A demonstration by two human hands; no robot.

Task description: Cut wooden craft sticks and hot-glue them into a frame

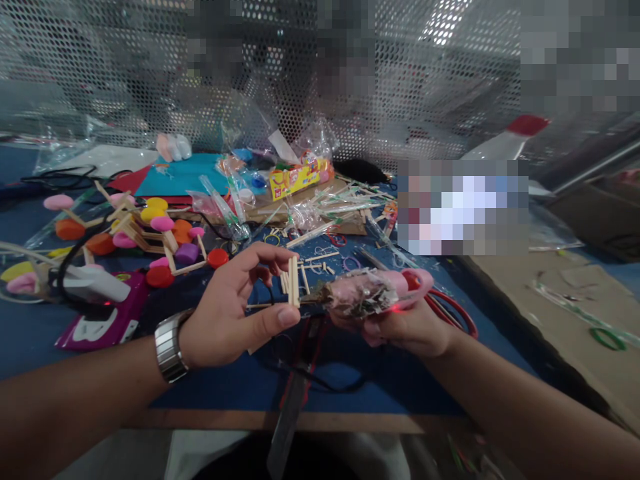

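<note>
My left hand (pixel 235 307), a metal watch on its wrist, pinches a small frame of wooden sticks (pixel 291 283) between thumb and fingers. My right hand (pixel 405 328) is closed round a pink glue gun (pixel 370 293), its body crusted with dried glue and its nozzle touching the stick frame. Both hands hover over a blue mat (pixel 240 380) at the table's near edge.
A stick model with coloured bottle caps (pixel 150 233) stands at the left, beside a purple tool (pixel 103 320). Loose sticks and plastic bags (pixel 320 207) lie behind. Red-handled scissors (pixel 450 307) rest under my right hand. Cardboard (pixel 555 300) lies right; a perforated screen (pixel 150 80) closes the back.
</note>
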